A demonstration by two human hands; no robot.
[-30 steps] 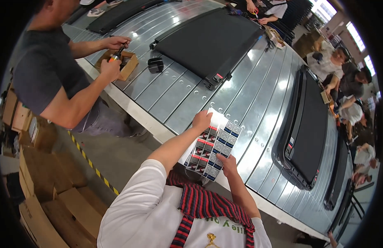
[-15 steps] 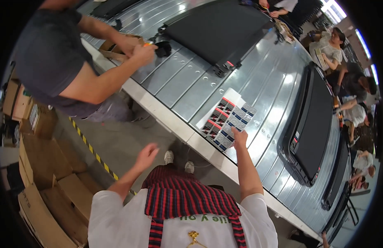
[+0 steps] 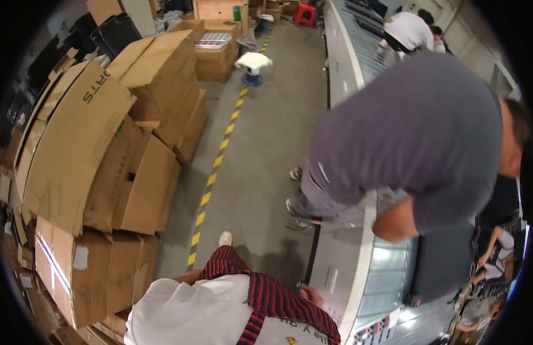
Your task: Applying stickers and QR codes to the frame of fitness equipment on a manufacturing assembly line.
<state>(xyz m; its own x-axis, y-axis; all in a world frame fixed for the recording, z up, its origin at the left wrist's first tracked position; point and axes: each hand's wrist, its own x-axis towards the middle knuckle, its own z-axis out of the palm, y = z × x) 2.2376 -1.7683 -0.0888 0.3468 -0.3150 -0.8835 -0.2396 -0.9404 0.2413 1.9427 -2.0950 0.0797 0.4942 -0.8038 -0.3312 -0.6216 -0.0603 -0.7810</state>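
Observation:
My right hand (image 3: pixel 312 296) hangs low beside the metal table's near side, partly covered by my striped red and dark apron (image 3: pixel 289 302). Its fingers are too small and blurred to read. Of my left arm only a bit of forearm (image 3: pixel 189 277) shows beside the apron; the hand itself is hidden behind my body. The sheets of small red, black and blue labels (image 3: pixel 372 332) lie on the table (image 3: pixel 381 270) at the lower edge, away from my fingers.
A co-worker in a dark shirt (image 3: pixel 404 138) leans over the table at right. Cardboard boxes (image 3: pixel 105 155) are stacked along the left. A yellow-black floor stripe (image 3: pixel 219 161) runs between. Farther up stand a stool with a white cover (image 3: pixel 253 66) and a red stool (image 3: pixel 305 14).
My view has swung left from the table to the aisle. My right hand has come away from the label sheets and down beside me. My left hand has dropped out of sight.

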